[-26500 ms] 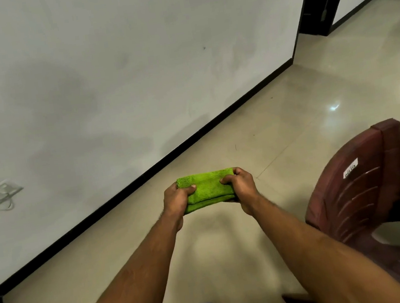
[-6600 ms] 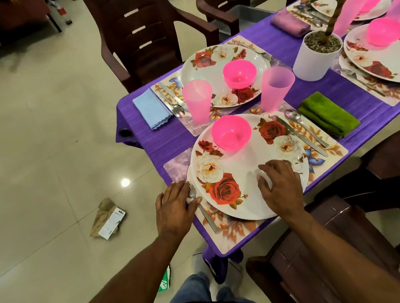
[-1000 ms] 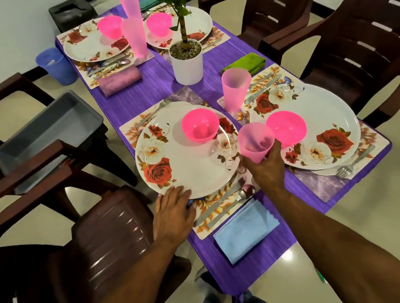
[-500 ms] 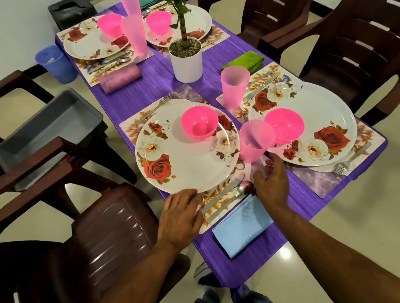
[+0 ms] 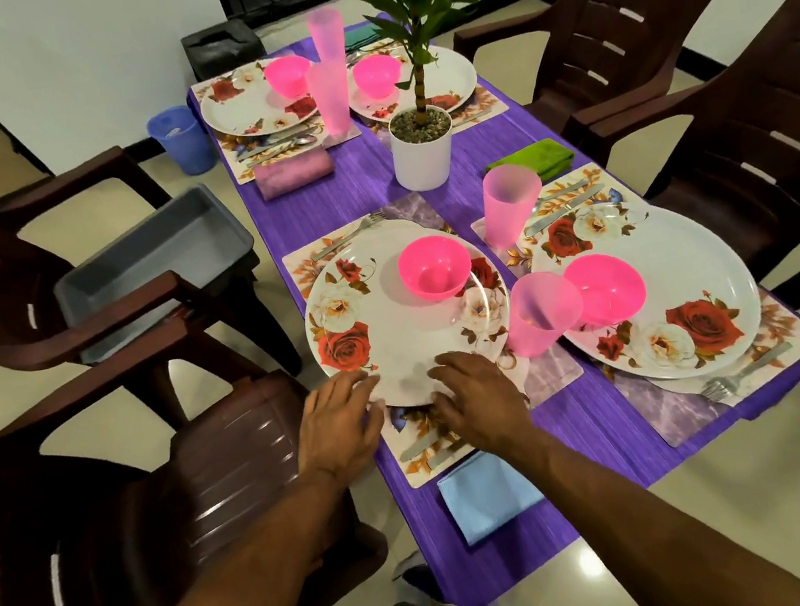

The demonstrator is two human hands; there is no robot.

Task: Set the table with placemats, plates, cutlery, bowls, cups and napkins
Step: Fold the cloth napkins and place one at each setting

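Head view, item one: plate [image 5: 392, 335], centre frame, on its placemat [image 5: 309, 264], pink bowl [image 5: 434, 269] on its upper right part. Your left hand [image 5: 338, 423] and right hand [image 5: 479, 394] lie flat on its near rim, fingers straight, grasping nothing.
Item two: cup [image 5: 539, 313] just right of the plate, upright, free of your hand.
Item three: fork [image 5: 351, 232] above the plate; knife [image 5: 419, 447] below it, partly under your right hand; blue napkin [image 5: 489, 497] at the table's [image 5: 319, 195] lower edge.
Item four: right setting, plate [image 5: 673, 303], bowl, cup, cutlery, green napkin [image 5: 537, 157].
Item five: two far settings at upper centre, each with plate, bowl and cup; one purple napkin [image 5: 295, 173] shows, the other's is partly hidden.
Progress, by your count: all four places appear laid; only squaring this plate seems left.
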